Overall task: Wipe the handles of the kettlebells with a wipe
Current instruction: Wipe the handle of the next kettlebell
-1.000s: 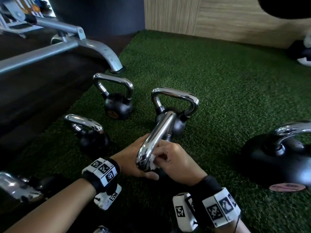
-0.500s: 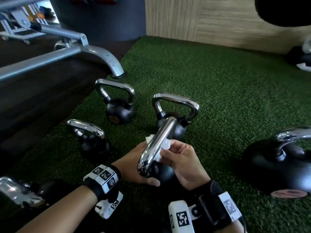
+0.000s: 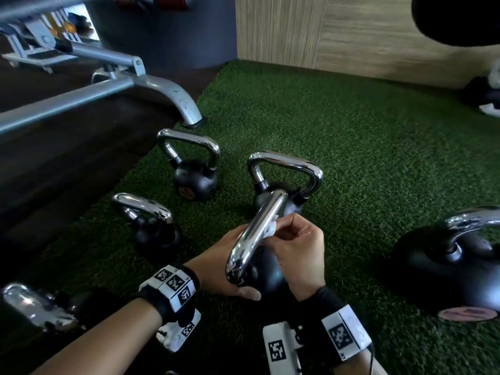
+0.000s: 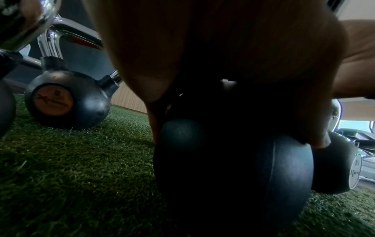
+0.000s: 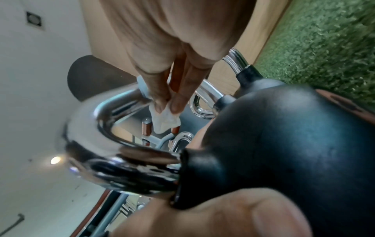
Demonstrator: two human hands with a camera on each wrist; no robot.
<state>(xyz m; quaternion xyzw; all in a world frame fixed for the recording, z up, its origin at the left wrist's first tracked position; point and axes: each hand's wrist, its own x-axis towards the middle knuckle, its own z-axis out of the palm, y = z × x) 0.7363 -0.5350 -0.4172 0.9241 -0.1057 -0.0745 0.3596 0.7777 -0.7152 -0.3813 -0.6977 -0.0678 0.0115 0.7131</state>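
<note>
On the green turf [image 3: 351,147], near the person's knees, a black kettlebell [image 3: 263,269] is held tipped, its chrome handle [image 3: 257,231] slanting up and away. The left hand [image 3: 216,266] cups the ball from the left, thumb curled under it. The right hand [image 3: 295,247] pinches a white wipe [image 3: 271,229] against the right side of the handle.

From the head view only a scrap of the wipe shows between handle and fingers. The right wrist view shows more: thumb and fingers [image 5: 160,89] pinch the crumpled wipe [image 5: 165,118] inside the loop of the handle [image 5: 97,128], with a loose end hanging below the fingertips. The left wrist view shows the underside of the ball [image 4: 233,168] just above the turf and the left palm [image 4: 202,56] closed over it; it is dark there, so the finger positions are unclear.

Other kettlebells stand around: one with an orange badge [image 3: 193,171], one right behind the held one [image 3: 286,174], one to the left [image 3: 151,220], a big one at the right [image 3: 446,266], and another at the lower left edge [image 3: 40,307]. A grey steel frame [image 3: 108,85] crosses the upper left.
</note>
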